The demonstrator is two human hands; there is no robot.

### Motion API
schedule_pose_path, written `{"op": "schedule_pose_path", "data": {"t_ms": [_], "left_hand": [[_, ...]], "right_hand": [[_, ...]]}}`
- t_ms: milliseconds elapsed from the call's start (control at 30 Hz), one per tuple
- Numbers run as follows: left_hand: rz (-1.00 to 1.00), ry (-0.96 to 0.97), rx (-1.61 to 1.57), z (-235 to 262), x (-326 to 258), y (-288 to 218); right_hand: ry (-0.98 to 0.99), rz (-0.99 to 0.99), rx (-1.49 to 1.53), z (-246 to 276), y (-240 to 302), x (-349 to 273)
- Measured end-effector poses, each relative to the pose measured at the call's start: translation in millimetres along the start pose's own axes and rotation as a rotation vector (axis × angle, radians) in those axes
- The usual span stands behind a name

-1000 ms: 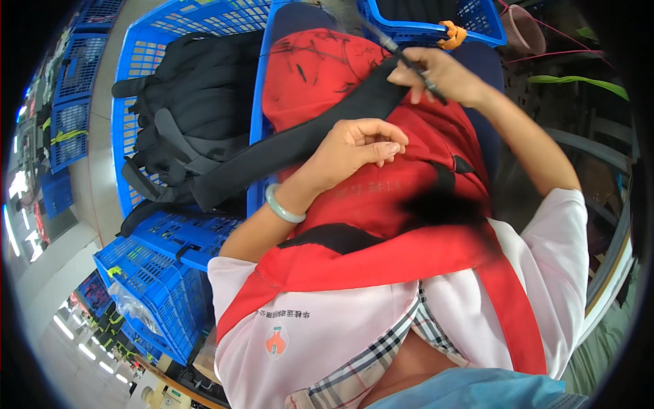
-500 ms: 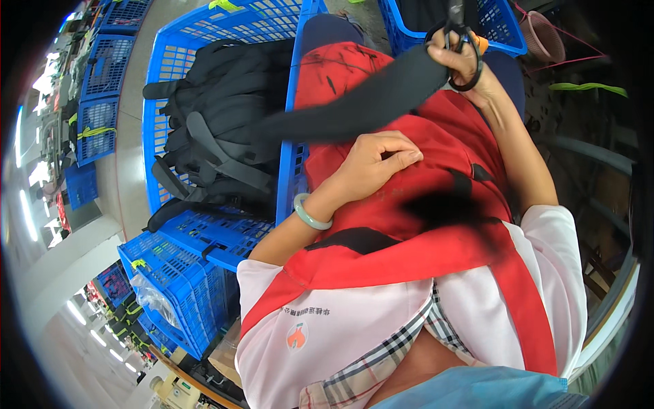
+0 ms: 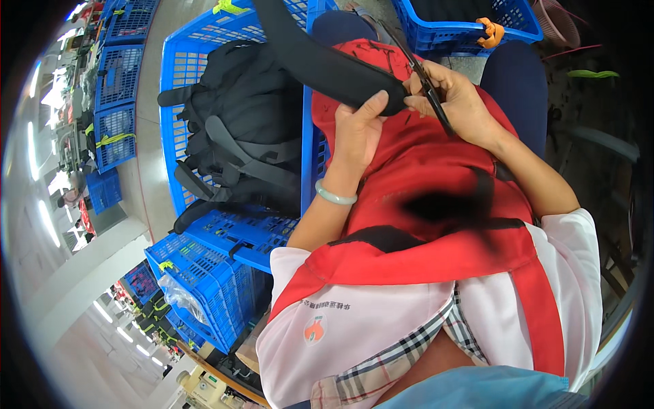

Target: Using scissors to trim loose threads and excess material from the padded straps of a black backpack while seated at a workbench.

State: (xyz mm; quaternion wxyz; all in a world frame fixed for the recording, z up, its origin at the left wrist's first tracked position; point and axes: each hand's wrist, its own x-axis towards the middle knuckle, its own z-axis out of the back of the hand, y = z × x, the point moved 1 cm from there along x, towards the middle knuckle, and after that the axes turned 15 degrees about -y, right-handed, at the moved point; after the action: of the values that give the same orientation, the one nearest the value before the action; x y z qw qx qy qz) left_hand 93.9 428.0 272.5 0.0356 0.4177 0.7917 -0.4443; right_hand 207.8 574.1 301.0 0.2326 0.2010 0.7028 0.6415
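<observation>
My left hand point(image 3: 360, 133) pinches the rounded end of a long black padded fabric strip point(image 3: 317, 65) between thumb and fingers. From there the strip rises up and to the left, over the edge of a blue crate. Black-handled scissors point(image 3: 415, 63), seen nearly edge-on, are in my right hand point(image 3: 463, 102). Its fingertips meet the strip's end beside my left thumb. Whether the blades are apart cannot be made out. Below both hands lies my red apron point(image 3: 422, 163), with dark thread scraps on its upper part.
On the left, the blue crate point(image 3: 172, 136) holds a heap of black strips point(image 3: 252, 88). More blue crates point(image 3: 204, 273) stand below it. Another blue crate point(image 3: 436, 31), with an orange tie point(image 3: 489, 32), is beyond my knees. A pink basket point(image 3: 555, 24) sits far right.
My left hand has risen from my lap and taken the strip's end. My right hand has come lower with the scissors, and the strip now extends up and left.
</observation>
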Motion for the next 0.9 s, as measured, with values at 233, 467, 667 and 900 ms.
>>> {"op": "schedule_pose_path", "data": {"t_ms": [233,467,667,900], "left_hand": [[0.002,0.019,-0.037,3.2,12.9,-15.7],[-0.093,0.040,0.023,0.5,21.5,-35.7],[-0.095,0.041,0.020,-5.7,22.5,-22.8],[-0.131,-0.072,0.031,-15.3,-4.9,-11.6]], "right_hand": [[-0.064,-0.042,-0.406,8.4,4.0,6.9],[0.178,-0.186,-0.403,42.0,10.7,-22.5],[0.230,-0.254,-0.441,37.3,21.1,-15.1],[0.266,-0.130,-0.532,47.9,26.9,-15.6]]}}
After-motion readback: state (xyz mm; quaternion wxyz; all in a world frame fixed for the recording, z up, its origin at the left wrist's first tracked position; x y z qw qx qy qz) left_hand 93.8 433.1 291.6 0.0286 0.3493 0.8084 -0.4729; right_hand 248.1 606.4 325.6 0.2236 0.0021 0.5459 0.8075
